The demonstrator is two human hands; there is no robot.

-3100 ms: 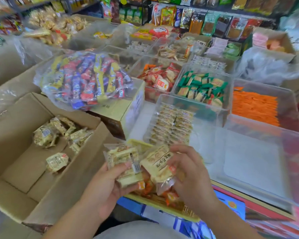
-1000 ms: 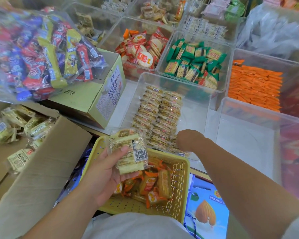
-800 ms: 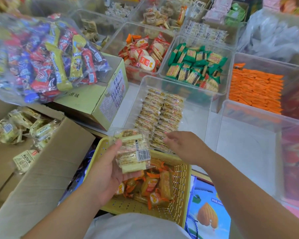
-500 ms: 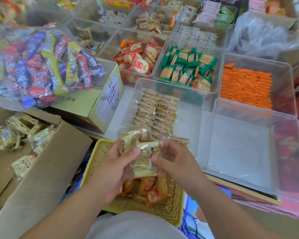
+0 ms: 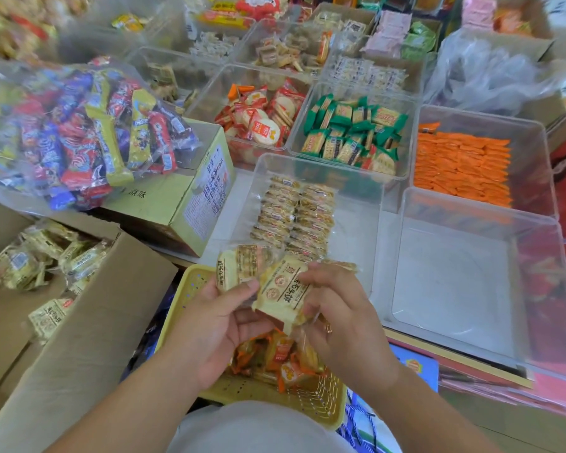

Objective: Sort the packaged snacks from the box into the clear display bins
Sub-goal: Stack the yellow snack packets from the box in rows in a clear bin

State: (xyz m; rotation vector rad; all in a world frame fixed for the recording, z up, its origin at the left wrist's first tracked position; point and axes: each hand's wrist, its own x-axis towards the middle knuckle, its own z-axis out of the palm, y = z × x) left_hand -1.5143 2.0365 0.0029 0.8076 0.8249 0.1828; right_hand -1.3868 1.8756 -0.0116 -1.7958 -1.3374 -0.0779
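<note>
Crinkly clear wrap makes the packs light, slippery and likely brittle inside. Left hand and right hand both grip them over the basket, near the half-filled bin; pinch edges, not centres.

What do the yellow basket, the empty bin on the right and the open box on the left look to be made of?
Yellow basket: moulded plastic, matte, perforated walls. Empty bin: clear rigid plastic, glossy; the surface shows through. Open box: brown cardboard, dull, with folded flaps.
</note>
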